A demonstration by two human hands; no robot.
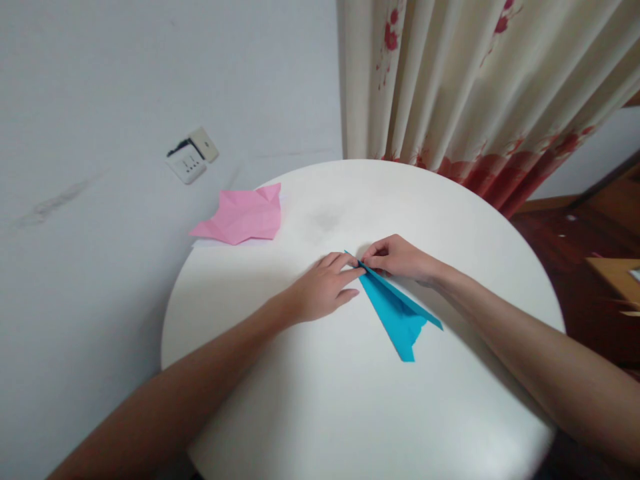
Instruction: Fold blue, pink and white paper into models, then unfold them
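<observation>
A folded sheet of blue paper (393, 307) lies on the round white table (320, 400), its narrow pointed end away from me and its wider, uneven end towards me. My left hand (325, 287) rests on the left of that point, fingers stretched out, with the fingertips pressing on the paper. On the other side, my right hand (395, 257) has its thumb and fingers pinched at the paper's edge near the same narrow end. The fingertips partly cover the fold there.
Creased pink paper (245, 215) lies on white paper at the table's far left edge, near the wall. A wall socket (187, 163) is above it. A flowered curtain (450, 87) hangs behind the table. A wooden piece of furniture (613, 277) stands at the right.
</observation>
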